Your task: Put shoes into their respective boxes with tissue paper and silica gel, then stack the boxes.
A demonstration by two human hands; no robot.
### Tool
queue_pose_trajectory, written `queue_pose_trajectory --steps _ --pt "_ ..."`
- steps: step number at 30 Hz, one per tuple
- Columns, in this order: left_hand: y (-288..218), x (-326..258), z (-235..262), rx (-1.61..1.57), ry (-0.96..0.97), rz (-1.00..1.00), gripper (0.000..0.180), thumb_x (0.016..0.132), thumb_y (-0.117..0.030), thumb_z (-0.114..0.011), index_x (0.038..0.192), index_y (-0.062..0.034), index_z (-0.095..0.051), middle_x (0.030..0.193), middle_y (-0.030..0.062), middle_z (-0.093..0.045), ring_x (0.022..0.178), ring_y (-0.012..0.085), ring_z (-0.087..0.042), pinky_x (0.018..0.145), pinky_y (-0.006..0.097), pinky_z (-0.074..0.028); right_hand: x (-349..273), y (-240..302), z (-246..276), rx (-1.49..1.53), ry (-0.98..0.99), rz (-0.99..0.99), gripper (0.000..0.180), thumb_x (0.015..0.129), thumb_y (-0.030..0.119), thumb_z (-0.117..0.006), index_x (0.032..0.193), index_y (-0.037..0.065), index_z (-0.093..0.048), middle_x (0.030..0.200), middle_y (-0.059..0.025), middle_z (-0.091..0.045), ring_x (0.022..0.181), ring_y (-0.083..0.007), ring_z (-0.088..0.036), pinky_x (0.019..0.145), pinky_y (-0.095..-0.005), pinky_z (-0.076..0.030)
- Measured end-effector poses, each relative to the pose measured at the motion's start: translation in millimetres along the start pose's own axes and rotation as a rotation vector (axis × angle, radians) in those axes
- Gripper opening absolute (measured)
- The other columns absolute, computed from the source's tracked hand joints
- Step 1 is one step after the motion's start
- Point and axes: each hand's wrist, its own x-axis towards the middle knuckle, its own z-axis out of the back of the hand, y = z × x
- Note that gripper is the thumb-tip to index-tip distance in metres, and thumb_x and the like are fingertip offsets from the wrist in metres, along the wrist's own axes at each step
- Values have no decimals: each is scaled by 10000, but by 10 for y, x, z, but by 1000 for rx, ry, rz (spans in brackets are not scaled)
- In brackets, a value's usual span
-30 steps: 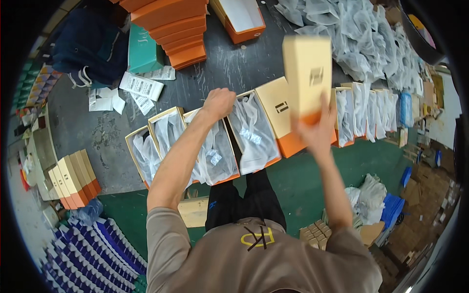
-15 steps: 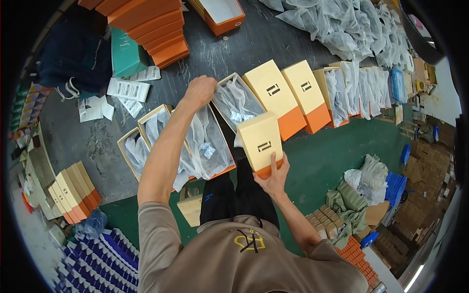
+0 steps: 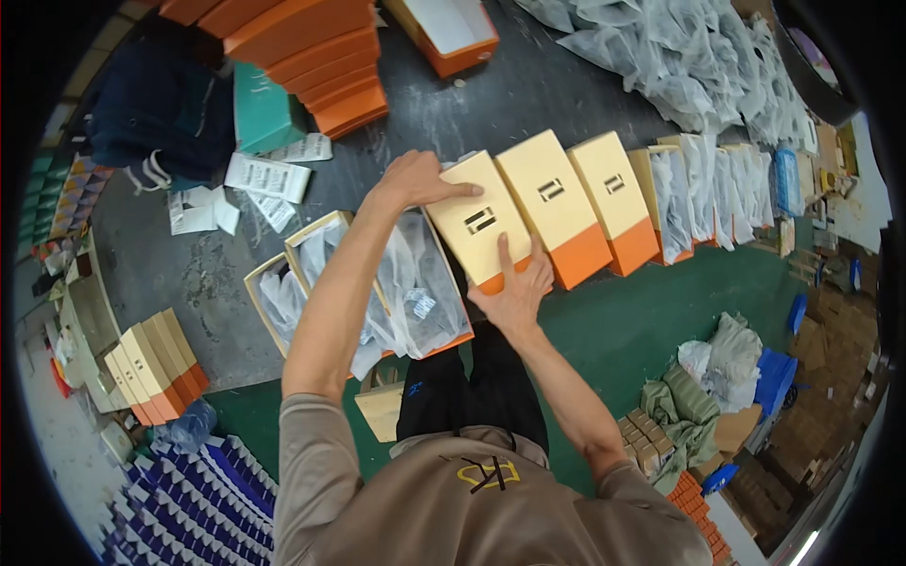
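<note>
A cream-and-orange shoebox lid (image 3: 479,212) lies over a box on the dark table in front of me. My left hand (image 3: 412,180) grips the far left corner, its thumb on top of the lid and its other fingers curled. At the near orange end, my right hand (image 3: 517,286) holds the lid, with a finger stretched over its top. Left of it stand open shoeboxes (image 3: 469,311) with white tissue-like wrapping and a small printed packet (image 3: 419,302) inside. Immediately right are two lidded shoeboxes (image 3: 552,193) (image 3: 612,193).
Several open boxes with wrapping (image 3: 672,203) run off to the right. Translucent bags (image 3: 689,71) pile up behind them. Orange boxes (image 3: 321,57), a teal box (image 3: 266,111), printed labels (image 3: 269,177) and dark clothing (image 3: 156,104) occupy the far left. Green floor (image 3: 604,321) lies below.
The lid, held tilted in my right hand over the near end, has come down over the box. My left thumb now rests on it. The view has shifted slightly.
</note>
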Motion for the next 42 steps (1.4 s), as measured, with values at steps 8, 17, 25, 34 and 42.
queue_pose_trajectory --steps 8,17,25,34,42 --pt "-10 21 -133 -38 -391 58 963 545 -611 -909 1264 -32 -639 1294 187 -593 1226 342 -599 1004 428 -523 176 104 124 -156 163 -38 983 750 556 -761 1579 206 -366 1493 -353 -294 1298 -550 -363 1035 -644 -333" --pt "-162 -1446 -110 -268 -1227 -151 312 860 -208 -697 1114 -27 -675 1107 168 -668 1033 379 -618 912 476 -495 1900 2074 2977 491 -534 591 295 850 125 -752 1086 -22 -652 1124 -192 -653 1054 -368 -611 908 -443 -491" --pt "505 -2000 -314 -493 -1487 -98 225 852 -92 -656 1063 -16 -679 1057 182 -673 1014 391 -620 896 471 -488 4674 3996 3588 -153 -13 137 1054 613 789 -717 1476 216 -523 1523 -211 -473 1396 -357 -450 1089 -542 -383" --pt "2034 -2757 -373 -342 -1375 88 219 851 -44 -631 1061 -18 -689 1050 182 -684 1009 389 -614 893 474 -486 3017 4030 3777 152 -334 207 770 723 546 -711 1242 -21 -661 1312 -256 -631 1220 -380 -583 1033 -430 -459" --pt "1260 -1611 -231 -74 -723 -195 285 864 -149 -655 1131 -68 -714 1132 152 -706 1091 343 -665 1007 532 -459 -32 2213 2314 212 -148 501 997 644 342 -844 1484 12 -420 1538 -313 -321 1423 -488 -335 1153 -548 -311"
